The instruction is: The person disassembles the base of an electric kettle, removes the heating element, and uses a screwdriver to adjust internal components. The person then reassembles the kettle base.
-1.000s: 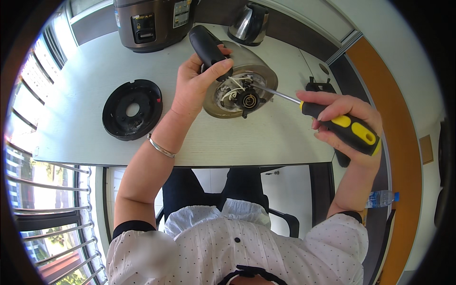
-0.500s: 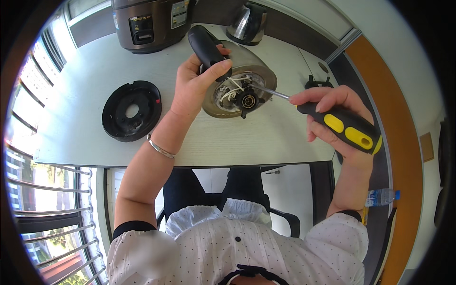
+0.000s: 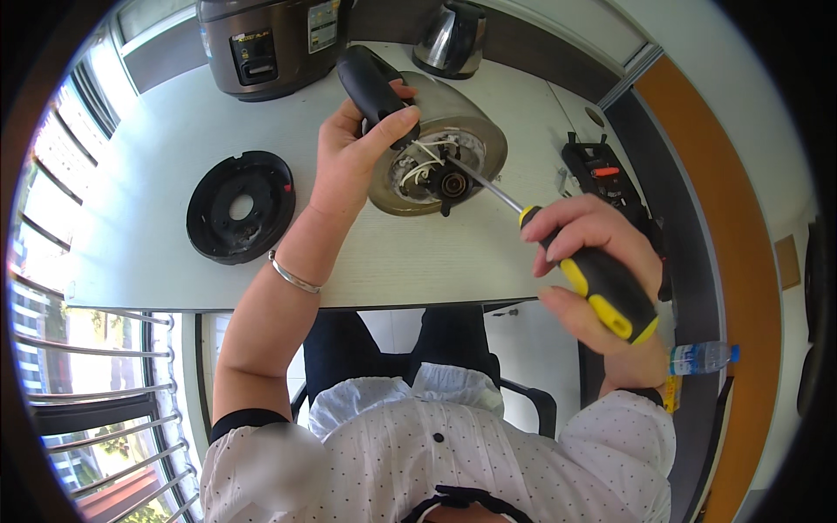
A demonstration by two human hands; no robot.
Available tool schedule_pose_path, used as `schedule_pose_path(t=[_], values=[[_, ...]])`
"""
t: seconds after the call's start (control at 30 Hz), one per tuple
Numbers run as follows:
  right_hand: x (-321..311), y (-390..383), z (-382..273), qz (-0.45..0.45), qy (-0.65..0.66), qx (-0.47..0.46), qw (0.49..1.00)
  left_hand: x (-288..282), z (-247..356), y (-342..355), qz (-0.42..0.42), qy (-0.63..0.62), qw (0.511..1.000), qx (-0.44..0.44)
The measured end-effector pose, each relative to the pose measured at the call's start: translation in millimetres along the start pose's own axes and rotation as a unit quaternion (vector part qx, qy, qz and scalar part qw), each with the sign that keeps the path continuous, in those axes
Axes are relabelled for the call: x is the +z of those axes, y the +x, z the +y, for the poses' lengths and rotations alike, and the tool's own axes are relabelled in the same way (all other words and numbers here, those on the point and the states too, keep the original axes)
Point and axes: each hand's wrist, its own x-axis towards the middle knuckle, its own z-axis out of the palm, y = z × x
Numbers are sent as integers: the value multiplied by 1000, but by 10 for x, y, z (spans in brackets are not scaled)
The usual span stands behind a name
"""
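While my left hand (image 3: 353,152) clamps the kettle's black handle (image 3: 370,83), steadying the upturned kettle base (image 3: 440,144) on the table (image 3: 148,148), my right hand (image 3: 597,257), fist-wrapped around the yellow-black screwdriver (image 3: 602,283), sits at four o'clock, shaft running toward ten into the wiring.

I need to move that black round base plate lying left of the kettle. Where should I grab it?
Grip the black base plate at its outer rim, coming from its left: it lies flat on the table, and the left hand crowds its right side.
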Motion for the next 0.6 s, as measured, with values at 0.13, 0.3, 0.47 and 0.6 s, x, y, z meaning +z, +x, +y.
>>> schedule_pose_path(t=[0.13,0.3,0.47,0.6], values=[[-4,-9,-26,-33,-107,-39,993,22,9,-9,-4,15,1000,0],[53,20,-82,-69,-123,-58,988,-19,20,-17,-5,14,1000,9],[45,-13,-36,-113,-126,-81,982,-12,-9,-5,-6,15,1000,10],[61,-33,2,-114,-135,-111,978,-8,-9,4,-8,20,1000,13]])
